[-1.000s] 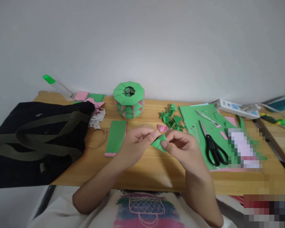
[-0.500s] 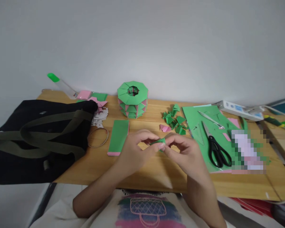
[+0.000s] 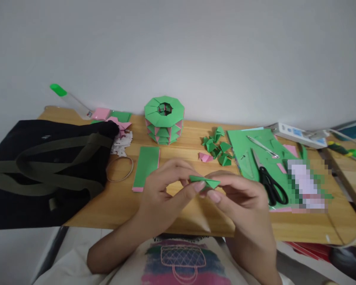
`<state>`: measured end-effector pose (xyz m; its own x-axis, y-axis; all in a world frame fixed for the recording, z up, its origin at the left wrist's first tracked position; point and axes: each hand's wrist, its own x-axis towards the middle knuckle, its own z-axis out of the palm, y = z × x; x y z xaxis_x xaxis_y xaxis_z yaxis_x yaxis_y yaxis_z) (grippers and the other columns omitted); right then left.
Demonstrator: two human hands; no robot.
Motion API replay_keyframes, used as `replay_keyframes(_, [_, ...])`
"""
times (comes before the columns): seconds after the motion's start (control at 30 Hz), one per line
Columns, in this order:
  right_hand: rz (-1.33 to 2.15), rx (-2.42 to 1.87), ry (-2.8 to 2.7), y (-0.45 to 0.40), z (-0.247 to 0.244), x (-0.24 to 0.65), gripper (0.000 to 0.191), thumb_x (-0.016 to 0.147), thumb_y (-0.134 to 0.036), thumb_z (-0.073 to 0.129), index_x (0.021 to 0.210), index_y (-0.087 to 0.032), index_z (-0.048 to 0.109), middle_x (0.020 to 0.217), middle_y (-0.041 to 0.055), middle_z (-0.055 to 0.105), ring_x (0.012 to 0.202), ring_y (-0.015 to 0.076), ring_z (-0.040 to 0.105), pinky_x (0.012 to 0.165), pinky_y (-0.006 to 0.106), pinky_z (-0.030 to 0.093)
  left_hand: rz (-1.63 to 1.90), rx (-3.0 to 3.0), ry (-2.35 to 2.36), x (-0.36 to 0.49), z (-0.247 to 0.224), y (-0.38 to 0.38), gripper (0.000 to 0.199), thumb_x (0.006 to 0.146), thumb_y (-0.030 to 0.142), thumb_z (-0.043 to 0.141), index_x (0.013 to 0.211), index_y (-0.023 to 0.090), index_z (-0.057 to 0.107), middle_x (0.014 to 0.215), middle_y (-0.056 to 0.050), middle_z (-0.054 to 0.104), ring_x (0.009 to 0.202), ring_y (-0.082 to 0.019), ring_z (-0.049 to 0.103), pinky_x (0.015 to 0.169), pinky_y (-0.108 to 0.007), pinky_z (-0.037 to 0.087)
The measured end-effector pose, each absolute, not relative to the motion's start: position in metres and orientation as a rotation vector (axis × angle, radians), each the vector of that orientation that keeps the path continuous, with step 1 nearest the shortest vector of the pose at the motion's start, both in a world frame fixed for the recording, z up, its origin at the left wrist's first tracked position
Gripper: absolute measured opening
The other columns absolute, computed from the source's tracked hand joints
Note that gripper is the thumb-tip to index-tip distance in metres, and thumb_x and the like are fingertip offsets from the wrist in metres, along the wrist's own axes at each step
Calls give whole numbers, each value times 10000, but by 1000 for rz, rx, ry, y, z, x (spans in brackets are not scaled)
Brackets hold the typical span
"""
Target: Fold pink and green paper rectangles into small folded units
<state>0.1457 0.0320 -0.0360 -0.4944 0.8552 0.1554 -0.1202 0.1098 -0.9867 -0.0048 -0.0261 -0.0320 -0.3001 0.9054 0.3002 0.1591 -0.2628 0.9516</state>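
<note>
A small folded green paper piece is pinched over the front of the table. My left hand grips its left part between thumb and fingers. My right hand is closed at its right side, fingers behind the paper and the thumb just below it. Past my hands lies a loose pile of folded green paper pieces, with a pink folded piece at its near left. Left of my left hand is a stack of green paper strips with pink ones underneath.
A round green and pink paper structure stands near the wall. To the left lie a dark bag and a rubber band. Black-handled scissors, a pen and green sheets are at right, before a power strip.
The folded green piece has been turned and now shows wider, with pointed ends. My right hand has shifted right and its thumb has moved away from the left thumb. The view shifted slightly.
</note>
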Motion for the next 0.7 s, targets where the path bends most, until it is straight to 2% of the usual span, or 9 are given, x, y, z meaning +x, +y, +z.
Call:
replay_keyframes(0.17, [1352, -639, -1750, 42, -25, 153, 331, 741, -153, 746, 1033, -306, 706, 861, -21, 718, 796, 128, 630, 716, 252, 522, 1501, 1291, 1399, -4, -27, -27, 76, 819, 250, 648, 761, 204, 668, 723, -22, 656, 680, -152, 606, 588, -280, 474])
replay_keyframes(0.43, [1205, -548, -1836, 45, -23, 152, 360, 733, -76, 730, 1003, -314, 722, 838, -20, 728, 745, 136, 646, 652, 283, 537, 1457, 1309, 1404, -3, -20, -28, 143, 828, 293, 649, 704, 223, 661, 669, -12, 643, 631, -150, 589, 546, -281, 450])
replay_keyframes(0.7, [1172, -571, -1829, 43, -21, 151, 351, 731, -50, 721, 963, -312, 735, 801, -22, 722, 710, 126, 642, 606, 259, 533, 1501, 1396, 1444, 0, -17, -30, 91, 831, 205, 643, 759, 245, 680, 714, 1, 662, 656, -141, 605, 579, -271, 464])
